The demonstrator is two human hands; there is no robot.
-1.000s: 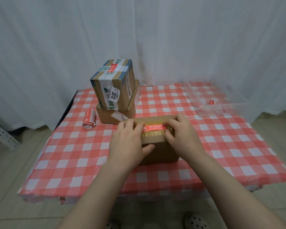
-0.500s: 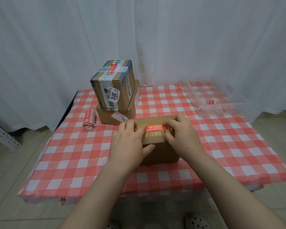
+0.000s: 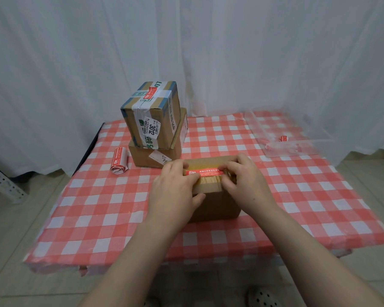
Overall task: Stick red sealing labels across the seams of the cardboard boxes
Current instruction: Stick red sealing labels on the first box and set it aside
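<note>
While my left hand (image 3: pixel 175 191) presses flat-fingered on the red sealing label (image 3: pixel 205 173) atop the brown cardboard box (image 3: pixel 216 203), right hand (image 3: pixel 247 185) pinches its end

The box (image 3: pixel 215 202) in front of me is brown cardboard, matt and a little rough. Along its top runs a strip of brown tape (image 3: pixel 210 179), glossy and smooth. The red label (image 3: pixel 203 172) over it is smooth paper with a light shine. The stacked boxes (image 3: pixel 162 129) at the far left are the same matt cardboard, with shiny tape and white paper stickers. The roll of labels (image 3: pixel 119 160) beside them is paper. The checked tablecloth (image 3: pixel 120 207) looks like thin plastic, faintly shiny. The tray (image 3: pixel 297 147) at the far right is clear glossy plastic. The curtain (image 3: pixel 208 52) is white matt cloth.
</note>
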